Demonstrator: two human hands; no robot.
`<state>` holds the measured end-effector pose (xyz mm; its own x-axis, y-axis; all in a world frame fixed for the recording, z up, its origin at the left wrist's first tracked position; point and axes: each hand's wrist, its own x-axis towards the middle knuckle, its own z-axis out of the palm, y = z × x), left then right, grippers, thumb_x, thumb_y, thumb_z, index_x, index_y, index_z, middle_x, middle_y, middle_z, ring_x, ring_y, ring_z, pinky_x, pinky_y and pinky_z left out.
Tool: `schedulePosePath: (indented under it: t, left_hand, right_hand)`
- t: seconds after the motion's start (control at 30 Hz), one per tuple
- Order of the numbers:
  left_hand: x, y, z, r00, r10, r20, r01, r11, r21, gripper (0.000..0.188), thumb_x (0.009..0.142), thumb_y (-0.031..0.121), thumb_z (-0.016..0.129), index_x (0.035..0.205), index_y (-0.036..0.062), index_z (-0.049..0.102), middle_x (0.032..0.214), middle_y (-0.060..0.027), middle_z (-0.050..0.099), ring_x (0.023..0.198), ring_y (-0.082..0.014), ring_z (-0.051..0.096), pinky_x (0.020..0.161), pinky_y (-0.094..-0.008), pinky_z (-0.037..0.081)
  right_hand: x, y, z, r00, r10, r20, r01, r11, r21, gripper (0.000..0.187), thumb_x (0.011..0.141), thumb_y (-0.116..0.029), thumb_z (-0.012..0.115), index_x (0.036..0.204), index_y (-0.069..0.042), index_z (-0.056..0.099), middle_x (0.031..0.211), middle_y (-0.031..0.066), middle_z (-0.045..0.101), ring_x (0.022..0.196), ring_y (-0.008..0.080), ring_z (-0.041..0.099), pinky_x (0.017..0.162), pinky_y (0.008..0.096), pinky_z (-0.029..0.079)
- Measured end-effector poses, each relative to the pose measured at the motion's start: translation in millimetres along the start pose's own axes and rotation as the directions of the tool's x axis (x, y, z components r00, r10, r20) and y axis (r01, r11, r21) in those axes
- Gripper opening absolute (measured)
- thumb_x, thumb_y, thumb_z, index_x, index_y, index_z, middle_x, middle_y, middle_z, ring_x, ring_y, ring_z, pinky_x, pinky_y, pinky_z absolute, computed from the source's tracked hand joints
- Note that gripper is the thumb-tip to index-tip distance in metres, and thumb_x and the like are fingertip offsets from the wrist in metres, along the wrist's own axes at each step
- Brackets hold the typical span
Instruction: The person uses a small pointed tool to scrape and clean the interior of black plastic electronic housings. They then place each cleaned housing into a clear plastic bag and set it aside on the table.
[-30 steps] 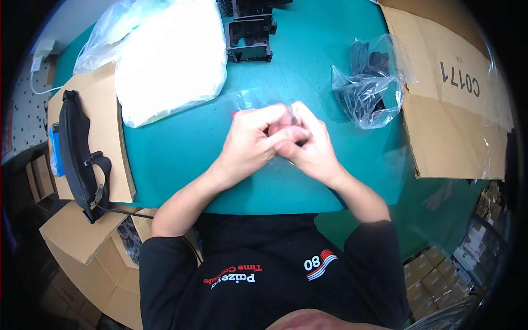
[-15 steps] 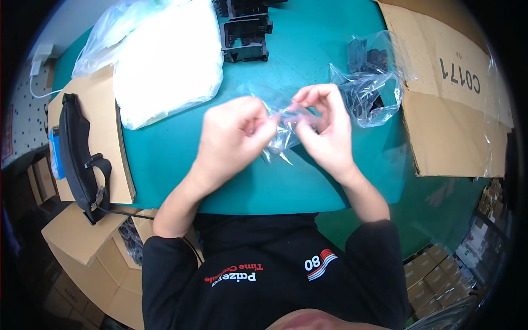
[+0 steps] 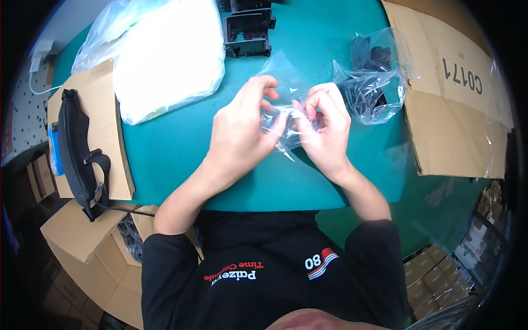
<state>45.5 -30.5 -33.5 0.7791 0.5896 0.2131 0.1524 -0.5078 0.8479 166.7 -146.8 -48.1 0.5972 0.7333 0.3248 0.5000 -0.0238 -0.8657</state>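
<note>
A thin clear plastic bag (image 3: pixel 282 70) is between my two hands above the green table, its upper part spread flat and its lower part crumpled. My left hand (image 3: pixel 240 127) curls around the bag's left side, with the thumb pressed on the film and the fingers bent. On the other side, my right hand (image 3: pixel 326 132) pinches the film between thumb and bent fingers. I cannot make out anything inside the bag. Farther right lie clear bags with dark parts inside (image 3: pixel 375 94), apart from my right hand.
Black plastic frames (image 3: pixel 247 36) stand at the table's far side. A big white plastic-wrapped bundle (image 3: pixel 170 60) lies to the left, by a cardboard sheet with a black pouch (image 3: pixel 76 148). A cardboard box (image 3: pixel 445 110) borders the right; an open carton (image 3: pixel 104 264) sits lower left.
My left hand has loosened from a fist and moved slightly right, its fingers lifting. The bag's upper part now spreads out farther from me. My right hand stays on the film.
</note>
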Motion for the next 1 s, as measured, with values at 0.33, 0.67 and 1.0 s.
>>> schedulePosePath:
  t: [0.33, 0.67, 1.0]
  left_hand:
    - [12.6, -18.0, -14.7, 0.972, 0.184, -0.145, -0.136, 0.948, 0.288, 0.032, 0.077, -0.008, 0.068, 0.104, 0.0047, 0.057, 0.064, -0.0053, 0.041, 0.054, -0.0177, 0.045, 0.053, -0.0321, 0.041]
    - [53.7, -42.8, -58.4, 0.929, 0.356, -0.105, -0.298, 0.884, 0.36, 0.056, 0.073, 0.023, 0.087, 0.124, 0.01, 0.068, 0.123, -0.0144, 0.058, 0.098, -0.025, 0.06, 0.083, -0.0355, 0.05]
    - [49.0, -41.8, -22.6, 0.923, 0.347, -0.167, -0.247, 0.866, 0.435, 0.021, 0.075, 0.003, 0.082, 0.084, 0.003, 0.063, 0.127, -0.0173, 0.059, 0.117, -0.036, 0.06, 0.096, -0.0463, 0.049]
  right_hand:
    - [8.3, 2.9, -2.0, 0.998, -0.005, 0.061, 0.018, 0.977, -0.213, 0.024, 0.074, 0.017, 0.059, 0.088, -0.002, 0.053, 0.087, 0.0102, 0.051, 0.064, 0.0237, 0.055, 0.056, 0.0351, 0.046]
    - [21.5, 12.3, -27.9, 0.983, -0.033, 0.18, 0.051, 0.993, -0.102, 0.061, 0.079, 0.012, 0.049, 0.132, -0.013, 0.067, 0.093, 0.0121, 0.057, 0.072, 0.0229, 0.059, 0.07, 0.0315, 0.05]
    - [21.2, 5.3, -27.2, 0.894, 0.415, 0.171, -0.425, 0.905, 0.023, 0.035, 0.102, -0.014, 0.05, 0.13, 0.002, 0.062, 0.091, 0.0098, 0.057, 0.064, 0.0159, 0.061, 0.055, 0.0299, 0.053]
